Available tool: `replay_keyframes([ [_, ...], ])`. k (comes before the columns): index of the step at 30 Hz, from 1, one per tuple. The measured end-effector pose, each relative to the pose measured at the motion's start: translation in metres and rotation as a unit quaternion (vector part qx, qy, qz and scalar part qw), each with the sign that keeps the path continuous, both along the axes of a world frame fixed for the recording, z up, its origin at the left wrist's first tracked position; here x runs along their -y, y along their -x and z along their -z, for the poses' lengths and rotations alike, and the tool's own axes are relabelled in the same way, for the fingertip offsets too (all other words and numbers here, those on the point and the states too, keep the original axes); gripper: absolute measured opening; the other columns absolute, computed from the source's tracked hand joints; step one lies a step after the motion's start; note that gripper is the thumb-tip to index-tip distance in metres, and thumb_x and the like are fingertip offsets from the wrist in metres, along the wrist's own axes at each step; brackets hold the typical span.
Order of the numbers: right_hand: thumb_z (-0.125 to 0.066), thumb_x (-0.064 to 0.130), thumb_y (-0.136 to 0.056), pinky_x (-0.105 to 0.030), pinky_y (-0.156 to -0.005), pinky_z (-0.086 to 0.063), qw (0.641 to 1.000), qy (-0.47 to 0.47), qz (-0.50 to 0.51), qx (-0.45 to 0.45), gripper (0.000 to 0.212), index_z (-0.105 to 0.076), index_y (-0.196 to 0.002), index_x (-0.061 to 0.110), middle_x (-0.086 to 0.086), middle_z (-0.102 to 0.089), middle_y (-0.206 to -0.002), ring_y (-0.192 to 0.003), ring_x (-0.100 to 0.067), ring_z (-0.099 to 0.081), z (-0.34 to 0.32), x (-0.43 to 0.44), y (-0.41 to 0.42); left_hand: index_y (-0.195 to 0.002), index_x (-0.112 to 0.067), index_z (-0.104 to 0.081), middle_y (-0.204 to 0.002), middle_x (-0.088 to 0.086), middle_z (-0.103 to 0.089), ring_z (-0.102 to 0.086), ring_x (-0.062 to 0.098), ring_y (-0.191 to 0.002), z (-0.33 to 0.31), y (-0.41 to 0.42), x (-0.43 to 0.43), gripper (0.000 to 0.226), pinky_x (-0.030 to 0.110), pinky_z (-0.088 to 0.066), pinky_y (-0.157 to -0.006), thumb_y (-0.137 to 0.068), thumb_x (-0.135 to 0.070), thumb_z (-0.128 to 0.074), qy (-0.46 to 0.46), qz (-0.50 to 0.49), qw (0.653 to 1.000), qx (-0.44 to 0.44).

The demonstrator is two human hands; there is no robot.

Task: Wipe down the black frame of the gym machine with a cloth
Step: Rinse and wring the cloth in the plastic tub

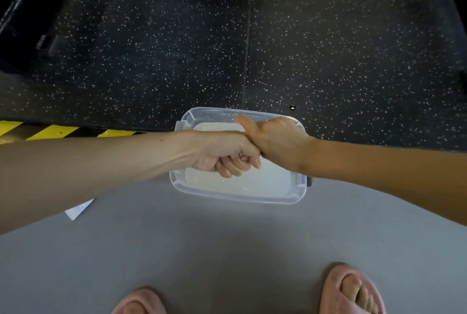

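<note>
I am standing over a clear plastic tub (177, 182) of milky water, holding both hands together just above it, so any drips are falling back in. My left hand (227, 154) is reaching in from nine o'clock with its fingers (232, 166) curling tightly into a fist. My right hand (275, 139) is coming from three o'clock and pressing against the left, thumb sticking out toward twelve; its other fingers are hiding behind the hand, so I cannot tell how they are lying. The cloth is not showing; I am judging it is bunched inside my left fist for wringing.

The black frame (15, 23) of the gym machine is sitting well apart at ten o'clock, on dark speckled rubber flooring (341, 35). Yellow-and-black hazard tape (50, 131) is running along the floor edge at nine o'clock. My pink slippers (333, 288) are showing at six o'clock on grey floor (202, 238). Nothing appears to be blocking the way to the frame.
</note>
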State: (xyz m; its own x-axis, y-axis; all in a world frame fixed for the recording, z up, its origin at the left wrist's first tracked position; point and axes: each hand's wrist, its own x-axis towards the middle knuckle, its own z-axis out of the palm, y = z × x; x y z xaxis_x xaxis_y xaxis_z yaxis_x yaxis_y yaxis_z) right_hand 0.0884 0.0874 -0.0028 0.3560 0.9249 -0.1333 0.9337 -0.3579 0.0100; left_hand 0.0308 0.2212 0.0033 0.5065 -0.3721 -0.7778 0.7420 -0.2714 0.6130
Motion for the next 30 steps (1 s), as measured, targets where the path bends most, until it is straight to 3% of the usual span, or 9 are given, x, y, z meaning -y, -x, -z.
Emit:
replay_keyframes([
  [2,-0.046,0.011,-0.093,-0.031,-0.054,-0.03,0.987,0.016,0.134,-0.081,0.022,-0.048,-0.115,0.007,-0.011,-0.066,-0.098,-0.083,-0.032,-0.059,0.001,-0.005,0.006,-0.059,-0.018,-0.036,-0.047,-0.007,-0.035,-0.034,0.016,-0.045,-0.003,-0.002,0.003,0.035,0.022,-0.026,-0.042,-0.084,-0.009,-0.058,-0.219,0.054,0.957,0.185],
  [4,-0.048,0.004,-0.089,-0.029,-0.055,-0.034,0.929,-0.007,0.273,-0.249,0.008,-0.052,-0.083,0.008,-0.009,-0.062,-0.076,-0.071,-0.026,-0.056,0.006,-0.009,0.004,-0.082,-0.017,-0.048,-0.072,-0.004,-0.053,-0.053,0.021,-0.068,-0.004,0.003,0.003,0.015,0.03,-0.037,-0.054,-0.081,-0.015,-0.063,-0.402,0.121,0.826,0.377],
  [8,-0.056,0.005,-0.093,-0.015,-0.033,-0.015,0.626,0.071,0.354,-0.692,0.004,-0.056,-0.095,0.008,0.007,-0.024,-0.041,-0.033,-0.006,-0.02,-0.01,-0.008,-0.01,-0.098,-0.009,-0.049,-0.084,0.007,-0.051,-0.051,0.02,-0.069,0.012,0.017,-0.012,0.04,0.027,-0.031,-0.051,-0.064,0.0,-0.069,-0.479,0.213,0.589,0.615],
  [11,-0.043,0.009,-0.098,-0.011,-0.033,-0.01,0.528,0.2,0.273,-0.779,0.02,-0.061,-0.106,0.009,0.012,-0.023,-0.039,-0.031,0.001,-0.02,-0.019,-0.003,-0.013,-0.078,-0.008,-0.047,-0.067,0.006,-0.051,-0.048,0.02,-0.058,0.008,0.012,-0.019,0.012,0.029,-0.033,-0.048,-0.076,0.004,-0.047,-0.467,0.285,0.473,0.691],
  [14,-0.048,0.003,-0.094,-0.013,-0.034,-0.01,0.56,0.207,0.282,-0.751,0.012,-0.057,-0.093,0.01,0.01,-0.023,-0.037,-0.031,0.0,-0.02,-0.019,-0.005,-0.007,-0.072,-0.006,-0.062,-0.064,0.008,-0.06,-0.059,0.026,-0.058,-0.011,0.007,-0.005,0.027,0.026,-0.033,-0.048,-0.083,-0.004,-0.037,-0.473,0.346,0.521,0.62],
  [18,-0.054,-0.002,-0.083,-0.019,-0.041,-0.028,0.858,0.077,0.289,-0.418,0.011,-0.052,-0.075,0.004,-0.007,-0.047,-0.051,-0.044,-0.018,-0.04,-0.008,-0.014,0.0,-0.065,-0.019,-0.056,-0.062,-0.003,-0.054,-0.053,0.021,-0.063,-0.013,0.003,0.011,0.022,0.026,-0.028,-0.05,-0.085,-0.011,-0.051,-0.447,0.215,0.782,0.377],
  [22,-0.055,0.001,-0.085,-0.029,-0.049,-0.033,0.951,-0.023,0.198,-0.237,0.048,-0.039,-0.128,0.015,0.007,-0.045,-0.064,-0.067,-0.022,-0.051,-0.005,-0.01,0.011,-0.057,-0.016,-0.028,-0.041,-0.005,-0.025,-0.021,0.013,-0.039,0.0,0.0,0.005,0.04,0.019,-0.019,-0.046,-0.077,0.006,-0.054,-0.202,-0.01,0.968,0.15],
  [27,-0.046,0.005,-0.088,-0.037,-0.063,-0.048,0.995,-0.015,0.047,-0.089,0.056,-0.021,-0.136,0.015,0.004,-0.036,-0.058,-0.063,-0.031,-0.047,0.001,-0.002,0.017,-0.05,-0.02,-0.02,-0.044,-0.006,-0.014,-0.012,0.01,-0.038,0.002,0.014,-0.001,0.046,0.016,-0.011,-0.044,-0.074,0.011,-0.044,-0.021,-0.029,0.999,0.007],
  [30,-0.049,0.007,-0.087,-0.026,-0.042,-0.023,0.998,-0.048,-0.018,-0.02,0.053,-0.025,-0.134,0.007,0.003,-0.039,-0.055,-0.047,-0.027,-0.037,0.0,-0.005,0.008,-0.057,-0.02,-0.012,-0.042,-0.006,-0.015,-0.013,0.007,-0.033,0.003,0.014,-0.004,0.044,0.011,-0.013,-0.038,-0.074,0.009,-0.04,0.038,-0.044,0.997,-0.043],
])
